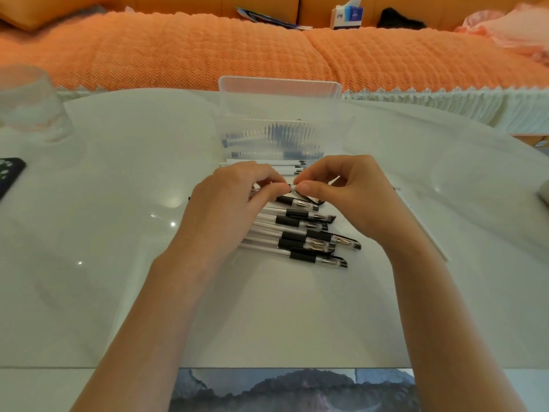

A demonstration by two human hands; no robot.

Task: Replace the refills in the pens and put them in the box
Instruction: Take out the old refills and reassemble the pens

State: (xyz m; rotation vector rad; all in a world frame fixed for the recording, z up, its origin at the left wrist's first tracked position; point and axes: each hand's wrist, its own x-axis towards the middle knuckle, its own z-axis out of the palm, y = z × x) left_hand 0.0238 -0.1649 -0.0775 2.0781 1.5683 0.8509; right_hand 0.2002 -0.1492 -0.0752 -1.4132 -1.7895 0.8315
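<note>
My left hand (pixel 228 200) and my right hand (pixel 341 191) meet over the middle of the white table (pixel 118 233), both pinching one clear pen (pixel 289 187) with a black grip; most of it is hidden by my fingers. Below them lies a row of several clear pens with black grips and caps (pixel 303 233). Behind my hands a bundle of white refills (pixel 267 166) lies flat. Further back stands the clear plastic box (pixel 279 126) with its lid upright; dark pens show through its ribbed wall.
A clear glass (pixel 29 105) stands at the far left, a dark phone (pixel 9 173) at the left edge. A thin white strip (pixel 427 230) lies to the right. An orange sofa (pixel 208 49) with a tissue box (pixel 347 16) runs behind the table.
</note>
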